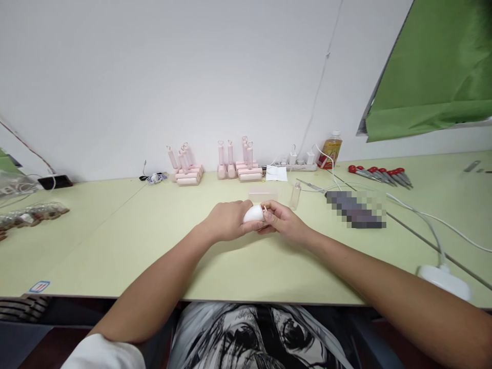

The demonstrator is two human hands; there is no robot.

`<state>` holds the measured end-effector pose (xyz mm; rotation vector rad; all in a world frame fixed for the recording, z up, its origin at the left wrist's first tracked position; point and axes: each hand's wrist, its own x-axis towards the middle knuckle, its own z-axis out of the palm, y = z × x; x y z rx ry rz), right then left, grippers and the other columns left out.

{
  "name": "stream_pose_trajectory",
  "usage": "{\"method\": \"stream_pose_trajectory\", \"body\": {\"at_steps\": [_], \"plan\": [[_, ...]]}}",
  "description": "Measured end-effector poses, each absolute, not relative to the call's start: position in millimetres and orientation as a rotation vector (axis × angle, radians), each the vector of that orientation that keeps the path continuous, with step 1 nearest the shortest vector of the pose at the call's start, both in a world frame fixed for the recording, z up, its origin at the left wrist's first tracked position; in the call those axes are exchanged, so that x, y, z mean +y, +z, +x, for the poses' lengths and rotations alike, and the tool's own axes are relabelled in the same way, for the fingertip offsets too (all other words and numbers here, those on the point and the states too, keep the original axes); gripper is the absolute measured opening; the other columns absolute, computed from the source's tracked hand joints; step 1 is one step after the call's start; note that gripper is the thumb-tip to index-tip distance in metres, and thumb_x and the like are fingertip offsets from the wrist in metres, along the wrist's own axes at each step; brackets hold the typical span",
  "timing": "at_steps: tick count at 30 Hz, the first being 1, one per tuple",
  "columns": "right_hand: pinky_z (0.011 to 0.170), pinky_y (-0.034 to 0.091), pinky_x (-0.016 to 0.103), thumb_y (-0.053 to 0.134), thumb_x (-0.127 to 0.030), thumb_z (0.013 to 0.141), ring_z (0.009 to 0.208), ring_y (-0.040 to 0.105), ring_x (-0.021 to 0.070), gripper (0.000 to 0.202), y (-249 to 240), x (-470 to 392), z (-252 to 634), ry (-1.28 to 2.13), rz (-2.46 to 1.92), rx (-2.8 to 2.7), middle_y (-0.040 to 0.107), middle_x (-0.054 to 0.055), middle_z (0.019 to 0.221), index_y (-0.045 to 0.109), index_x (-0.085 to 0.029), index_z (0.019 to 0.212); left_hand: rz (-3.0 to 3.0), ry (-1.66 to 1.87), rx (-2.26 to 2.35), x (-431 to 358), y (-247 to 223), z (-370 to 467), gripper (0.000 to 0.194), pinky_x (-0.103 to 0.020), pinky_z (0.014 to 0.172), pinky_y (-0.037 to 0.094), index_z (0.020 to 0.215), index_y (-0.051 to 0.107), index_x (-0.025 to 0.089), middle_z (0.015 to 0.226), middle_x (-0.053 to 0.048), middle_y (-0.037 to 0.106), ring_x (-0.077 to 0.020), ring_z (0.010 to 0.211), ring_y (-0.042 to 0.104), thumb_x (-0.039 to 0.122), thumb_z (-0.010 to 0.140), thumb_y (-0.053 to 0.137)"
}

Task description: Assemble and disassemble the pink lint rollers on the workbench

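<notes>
A smooth white rounded piece (253,213) is held between my two hands above the middle of the table. My left hand (229,219) wraps round it from the left, thumb along its near side. At its right end, the fingers of my right hand (283,221) pinch something small and pinkish whose kind I cannot make out. Just behind my hands lies a pale pink translucent case (263,193). A small clear bottle (295,196) stands open-topped beyond my right hand.
Pink bottle-like units with loops (185,159) and more pink parts (249,171) line the wall. A power strip (292,167), a drink bottle (330,150), red-capped tools (380,175), a blurred dark object (355,210) and a white charger (444,282) with cables occupy the right.
</notes>
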<state>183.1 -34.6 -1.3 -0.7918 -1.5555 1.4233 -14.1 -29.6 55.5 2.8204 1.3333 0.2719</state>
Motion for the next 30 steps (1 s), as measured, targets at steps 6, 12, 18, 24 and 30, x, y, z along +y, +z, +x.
{"method": "stream_pose_trajectory", "body": {"at_steps": [6,12,18,24,30], "plan": [[0.084,0.056,0.043,0.072,-0.042,0.077,0.09,0.065,0.0191,0.062,7,-36,187,1.326,-0.688,-1.603,0.055,0.007,0.115,0.04,-0.026,0.128,2.814,0.576,1.314,-23,49,-16,0.054,-0.03,0.067,0.044,0.117,0.05,0.021,0.107,-0.006,0.063,-0.0217,0.088,0.063,0.065,0.09,0.032],[0.071,0.054,0.033,0.064,-0.048,0.083,0.085,0.065,0.0191,0.059,8,-36,190,1.236,-0.794,-1.712,0.061,0.006,0.102,0.038,-0.025,0.131,2.85,0.668,1.185,-26,45,-13,0.051,-0.031,0.069,0.043,0.129,0.043,0.022,0.109,-0.007,0.061,-0.0213,0.088,0.061,0.058,0.093,0.034],[0.067,0.054,0.029,0.061,-0.05,0.085,0.078,0.064,0.0163,0.049,5,-34,192,1.242,-0.811,-1.749,0.061,0.004,0.091,0.046,-0.022,0.121,2.876,0.578,1.183,-28,45,-11,0.048,-0.03,0.067,0.043,0.129,0.045,0.024,0.106,-0.006,0.06,-0.0198,0.082,0.061,0.056,0.093,0.038],[0.064,0.054,0.028,0.059,-0.051,0.085,0.074,0.064,0.0151,0.045,4,-33,192,1.216,-0.82,-1.754,0.062,0.004,0.092,0.05,-0.021,0.118,2.856,0.558,1.248,-26,44,-11,0.049,-0.029,0.067,0.043,0.127,0.047,0.025,0.104,-0.005,0.061,-0.02,0.082,0.062,0.057,0.092,0.039],[0.064,0.054,0.03,0.062,-0.046,0.083,0.073,0.066,0.0165,0.058,5,-33,190,1.197,-0.88,-1.665,0.064,0.006,0.098,0.043,-0.025,0.133,2.673,0.724,1.337,-22,43,-13,0.052,-0.03,0.072,0.045,0.128,0.046,0.025,0.111,-0.005,0.063,-0.0217,0.093,0.062,0.06,0.09,0.04]]}}
